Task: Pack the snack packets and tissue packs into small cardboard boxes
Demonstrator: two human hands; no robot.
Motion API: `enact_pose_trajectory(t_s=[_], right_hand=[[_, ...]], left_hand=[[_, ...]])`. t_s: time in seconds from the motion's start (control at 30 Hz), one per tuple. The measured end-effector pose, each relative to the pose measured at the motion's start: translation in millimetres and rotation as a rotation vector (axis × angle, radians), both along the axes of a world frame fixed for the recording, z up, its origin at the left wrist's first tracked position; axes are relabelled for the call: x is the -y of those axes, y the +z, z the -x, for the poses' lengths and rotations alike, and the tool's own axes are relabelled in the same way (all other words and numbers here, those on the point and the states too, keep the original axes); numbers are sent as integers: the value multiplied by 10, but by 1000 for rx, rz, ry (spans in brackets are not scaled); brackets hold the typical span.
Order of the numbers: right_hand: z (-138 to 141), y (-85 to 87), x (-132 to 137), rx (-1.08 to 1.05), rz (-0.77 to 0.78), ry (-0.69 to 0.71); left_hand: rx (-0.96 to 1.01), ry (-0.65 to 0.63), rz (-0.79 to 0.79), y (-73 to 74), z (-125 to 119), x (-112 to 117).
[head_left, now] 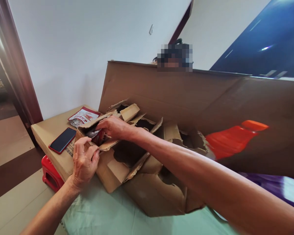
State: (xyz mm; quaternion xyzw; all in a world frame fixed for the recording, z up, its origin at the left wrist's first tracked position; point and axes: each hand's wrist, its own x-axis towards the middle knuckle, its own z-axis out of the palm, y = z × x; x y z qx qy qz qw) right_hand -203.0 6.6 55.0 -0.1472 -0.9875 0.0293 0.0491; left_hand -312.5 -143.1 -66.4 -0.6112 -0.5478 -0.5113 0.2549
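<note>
A torn, crumpled cardboard box (147, 176) lies on a pale green cloth (107, 215). My left hand (84, 161) pinches the box's left flap at its near corner, fingers closed on the cardboard. My right hand (114, 127) reaches into the opening at the box's left end, fingers curled around a red and silver packet (98, 136) that is partly hidden inside.
A large flat cardboard sheet (186, 94) stands behind the box, with a person's head showing above it. A closed carton (51, 130) at left carries a red-edged phone (62, 139) and a red snack pouch (82, 117). A red stool (50, 174) stands under it. An orange object (232, 138) lies right.
</note>
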Motion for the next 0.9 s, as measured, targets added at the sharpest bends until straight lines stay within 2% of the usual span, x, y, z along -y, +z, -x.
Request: enact_pose_trajectory(t_s=[0.17, 0.27, 0.37, 0.47, 0.53, 0.6, 0.67, 0.77, 0.83, 0.9], right_hand=[[-175, -36, -78, -268, 81, -128], [-215, -29, -84, -319, 115, -171], [-230, -18, -63, -331, 137, -136], [-231, -36, -31, -340, 159, -105], [-234, -42, -12, -347, 163, -105], [-255, -9, -6, -389, 174, -120], [-312, 89, -26, -545, 219, -148], [-525, 353, -116, -975, 318, -180], [-799, 559, -191, -1226, 372, -195], [-1204, 736, -224, -1361, 400, -247]], left_hand=[[90, 16, -8, 4, -30, 34], [186, 20, 21, -55, 51, 18], [291, -14, 177, -144, 234, -50], [372, -123, 366, -223, 419, -136], [400, -140, 406, -266, 490, -177], [426, -94, 400, -309, 509, -198], [457, -34, 389, -351, 491, -205], [494, 38, 373, -383, 434, -217], [510, 83, 360, -369, 388, -238], [513, 99, 361, -329, 338, -264]])
